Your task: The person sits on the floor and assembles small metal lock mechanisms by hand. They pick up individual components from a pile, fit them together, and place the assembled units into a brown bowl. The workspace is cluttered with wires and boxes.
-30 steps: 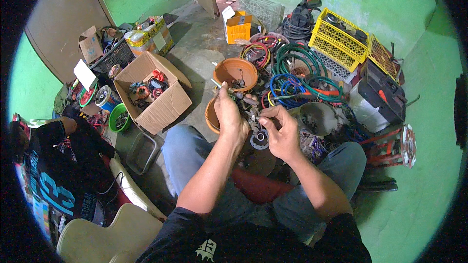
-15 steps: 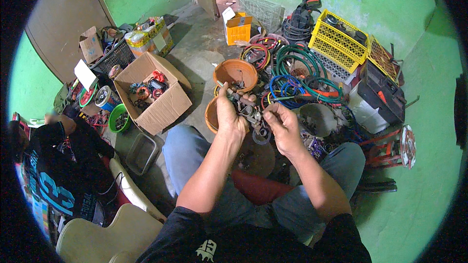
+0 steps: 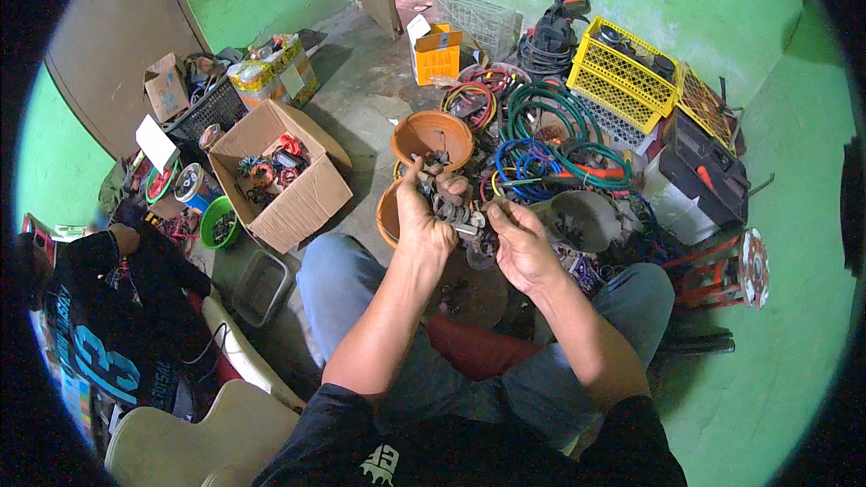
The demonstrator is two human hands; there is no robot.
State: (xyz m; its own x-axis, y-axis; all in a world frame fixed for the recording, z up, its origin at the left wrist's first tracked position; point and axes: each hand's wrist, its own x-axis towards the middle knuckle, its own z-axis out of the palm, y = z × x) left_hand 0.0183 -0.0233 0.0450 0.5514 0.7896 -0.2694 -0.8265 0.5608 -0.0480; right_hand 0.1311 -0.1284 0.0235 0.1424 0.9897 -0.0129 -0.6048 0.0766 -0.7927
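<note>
Palm up, my left hand [image 3: 426, 224] cradles a heap of small dirty metal parts [image 3: 457, 209], with washer-like rings and short bolt-like pieces among them. My right hand [image 3: 525, 251] is at the heap's right side, thumb and forefinger pinched together. Whatever that pinch holds is too small to make out. Just beyond my left fingers stands an orange-brown plastic bowl [image 3: 417, 137] with a few dark bits inside. A second orange bowl [image 3: 387, 215] is partly hidden behind my left hand. Below both hands, between my knees, a dark round surface [image 3: 471, 293] shows in shadow.
Coiled green hose [image 3: 532, 101], blue hose [image 3: 507, 160] and a grey bucket [image 3: 582, 221] crowd the right. Yellow crates [image 3: 622, 63] and a black toolbox [image 3: 699, 167] line the wall. Leftward stand a cardboard box [image 3: 307, 200], a green bowl [image 3: 216, 222] and a seated person [image 3: 108, 325].
My right fingers stay pinched beside the heap with only a slight shift. The parts in my left hand have shifted, and the ring hanging below them has changed position.
</note>
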